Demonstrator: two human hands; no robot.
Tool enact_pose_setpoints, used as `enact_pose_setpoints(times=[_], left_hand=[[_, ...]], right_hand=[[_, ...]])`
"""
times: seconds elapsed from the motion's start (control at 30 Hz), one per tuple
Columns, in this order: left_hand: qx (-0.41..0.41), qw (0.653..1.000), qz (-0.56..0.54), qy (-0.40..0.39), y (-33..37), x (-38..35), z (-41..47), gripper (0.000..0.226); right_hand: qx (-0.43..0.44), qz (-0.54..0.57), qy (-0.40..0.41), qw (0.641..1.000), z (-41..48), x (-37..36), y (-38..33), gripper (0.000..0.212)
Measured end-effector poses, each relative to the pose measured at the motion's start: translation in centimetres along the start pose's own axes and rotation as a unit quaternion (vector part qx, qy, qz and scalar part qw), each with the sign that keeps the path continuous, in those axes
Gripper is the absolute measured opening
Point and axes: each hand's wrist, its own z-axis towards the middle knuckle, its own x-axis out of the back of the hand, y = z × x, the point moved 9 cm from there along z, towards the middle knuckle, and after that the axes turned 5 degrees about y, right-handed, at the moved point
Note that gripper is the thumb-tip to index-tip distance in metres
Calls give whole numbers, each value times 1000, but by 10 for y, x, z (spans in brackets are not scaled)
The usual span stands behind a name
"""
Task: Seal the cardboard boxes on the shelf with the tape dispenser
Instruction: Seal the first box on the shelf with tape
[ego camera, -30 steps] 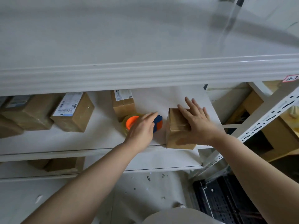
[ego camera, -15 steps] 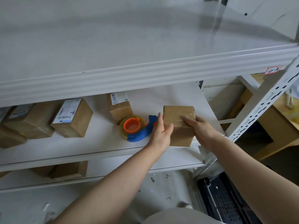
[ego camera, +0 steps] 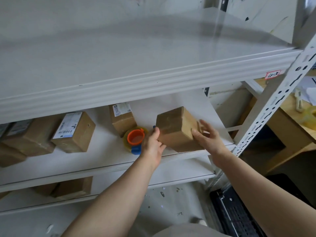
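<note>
The shelf (ego camera: pixel 102 158) is carrying the cardboard box (ego camera: pixel 174 129), which is sitting tilted near the front right edge. The left hand (ego camera: pixel 153 146) and right hand (ego camera: pixel 205 135) are set apart, gripping its opposite ends. The box is looking light and stiff, and gripping at the ends is likely leaving the seam free. The tape dispenser (ego camera: pixel 136 136) is lying just left of it.

Handwritten tag (ego camera: pixel 273 74) "4-3" on shelf edge (ego camera: pixel 153 82), box labels (ego camera: pixel 68 124) illegible

Storeroom or packing area: white slotted-steel shelving (ego camera: pixel 266 106) with labelled cardboard parcels (ego camera: pixel 73 134) at 9 o'clock, handwritten bay tag (ego camera: pixel 273 74) at 2 o'clock.
</note>
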Motion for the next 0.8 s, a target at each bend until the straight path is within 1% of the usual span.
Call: enact_pose_setpoints(times=[0.03, 0.07, 0.1, 0.13, 0.2, 0.23, 0.27, 0.33, 0.37, 0.4, 0.47, 0.5, 0.57, 0.63, 0.67, 0.73, 0.77, 0.8], left_hand=[[22, 1000, -15, -6, -8, 1, -1, 24], [41, 999, -10, -9, -17, 1, -3, 26], [57, 998, 20, 10, -26, 2, -3, 25], [54, 995, 81, 35, -31, 5, -2, 24], [11, 964, 247, 95, -27, 9, 3, 23], [-19, 952, 286, 105, -19, 5, 2, 23], [-37, 953, 288, 85, -13, -4, 2, 28], [-19, 962, 271, 24, -14, -25, 5, 47], [-12, 956, 294, -2, -14, -31, 4, 51], [-18, 945, 328, -17, -14, -34, 5, 47], [-75, 933, 351, -1, -6, -27, 15, 26], [-98, 936, 338, 10, 0, -22, 18, 21], [-105, 940, 324, 8, 1, -16, 24, 35], [-86, 927, 364, 6, -4, -13, 24, 48], [-62, 923, 379, 0, -10, -12, 24, 49], [0, 930, 367, -23, -22, -13, 21, 41], [25, 936, 349, -30, -23, -16, 20, 39], [41, 940, 338, -29, -24, -17, 21, 43]], right_hand=[[-28, -12, 4, 1000, 2, 5, 8, 100], [-65, -11, -5, 998, 1, 7, 14, 111], [-91, 8, -26, 995, 1, 6, 17, 109], [-99, 21, -38, 994, 1, 6, 17, 99], [-75, 15, -27, 997, 9, 12, 15, 76], [-60, 13, -12, 998, 11, 16, 13, 63], [-48, 9, 8, 999, 15, 20, 14, 53], [-30, 5, 19, 999, 20, 24, 16, 44], [-24, 7, 6, 1000, 19, 22, 15, 40], [-18, 10, -13, 1000, 17, 19, 11, 37], [-26, 45, -29, 998, 16, 22, 9, 37], [-34, 70, -23, 997, 17, 28, 8, 38], [-43, 132, -5, 990, 21, 38, 8, 35], [-63, 163, 26, 984, 24, 44, 16, 31], [-77, 162, 36, 983, 24, 44, 21, 33], [-94, 129, 28, 987, 24, 39, 29, 44], [-100, 107, 16, 989, 23, 36, 31, 44], [-110, 88, 3, 990, 21, 34, 32, 41]])
